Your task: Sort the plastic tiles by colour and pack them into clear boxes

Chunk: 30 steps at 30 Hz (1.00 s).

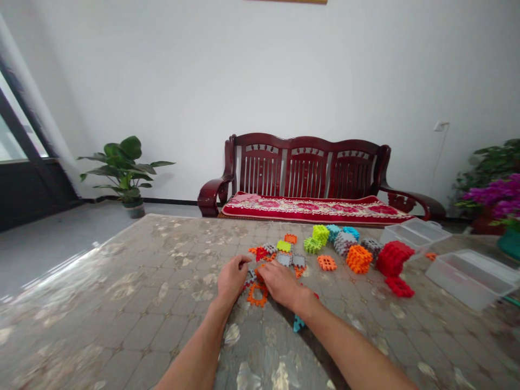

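My left hand and my right hand lie close together on the table, fingers curled down over a small pile of interlocking plastic square pieces. A grey piece shows between my fingertips, and I cannot tell whether either hand grips it. An orange square frame piece lies just below them, touching my left hand's side. A teal piece sits under my right wrist. Farther out stand built blocks: an orange cube, a red one, and a grey one.
The table has a glossy, mottled grey-beige cover. Two clear plastic boxes stand at the right end. Beyond the far edge are a dark wooden bench with a red cushion and potted plants on both sides.
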Each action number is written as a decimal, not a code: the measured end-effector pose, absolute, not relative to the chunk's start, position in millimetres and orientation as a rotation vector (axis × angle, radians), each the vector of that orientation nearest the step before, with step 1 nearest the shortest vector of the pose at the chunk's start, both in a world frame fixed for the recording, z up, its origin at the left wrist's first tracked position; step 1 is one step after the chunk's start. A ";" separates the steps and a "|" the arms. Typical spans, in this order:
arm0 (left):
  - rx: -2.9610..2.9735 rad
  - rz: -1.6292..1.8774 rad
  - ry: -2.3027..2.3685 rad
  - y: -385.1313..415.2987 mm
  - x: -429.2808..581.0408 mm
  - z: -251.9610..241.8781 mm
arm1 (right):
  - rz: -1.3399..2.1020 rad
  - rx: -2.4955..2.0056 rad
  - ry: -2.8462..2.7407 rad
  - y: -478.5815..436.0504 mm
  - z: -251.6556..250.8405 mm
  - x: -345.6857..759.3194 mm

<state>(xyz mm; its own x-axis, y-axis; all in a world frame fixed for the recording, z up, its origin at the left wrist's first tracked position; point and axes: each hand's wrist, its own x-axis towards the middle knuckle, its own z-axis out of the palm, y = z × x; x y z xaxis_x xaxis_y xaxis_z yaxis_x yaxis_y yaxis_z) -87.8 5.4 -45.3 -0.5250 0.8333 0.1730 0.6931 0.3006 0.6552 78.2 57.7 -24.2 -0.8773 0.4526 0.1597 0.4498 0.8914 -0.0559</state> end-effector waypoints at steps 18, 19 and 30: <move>1.410 1.022 2.380 5.2 -87.1 -44.9 | 1.040 -1.140 -1.936 78.6 -48.3 94.5; 1.412 1.021 2.380 5.4 -87.3 -45.1 | 1.084 -1.123 -1.946 77.4 -50.2 95.0; 1.401 1.001 2.381 6.4 -88.3 -47.0 | 0.427 -1.125 -2.550 47.2 -23.7 98.2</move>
